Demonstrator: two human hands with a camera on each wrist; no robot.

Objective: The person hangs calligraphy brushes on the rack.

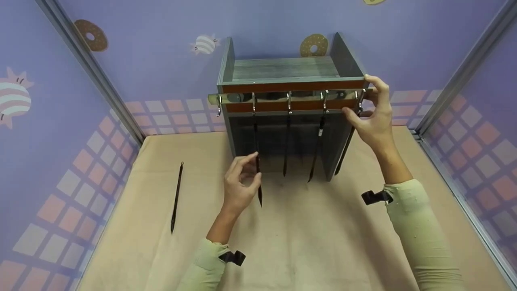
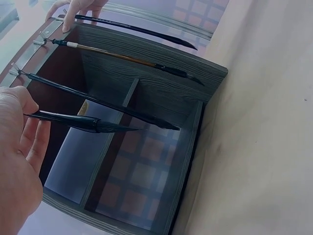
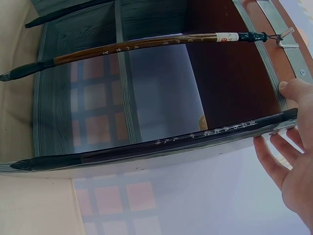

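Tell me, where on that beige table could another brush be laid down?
The table is bare between the two sleeves, and between the lying brush and the left hand. It is crowded under the hook rail, where four brushes hang and the right hand reaches.

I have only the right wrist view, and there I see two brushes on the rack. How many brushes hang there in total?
Observer: Four hang from the hook rail, counting the rightmost brush at your right hand.
Operator: Is any hook free?
Observer: Yes, the leftmost hook carries nothing.
Operator: What does the left hand do?
Observer: The left hand pinches the shaft of the leftmost hanging brush, low down near its tip.
Operator: Is any brush not on the rack?
Observer: One loose brush lies on the table, left of the rack.
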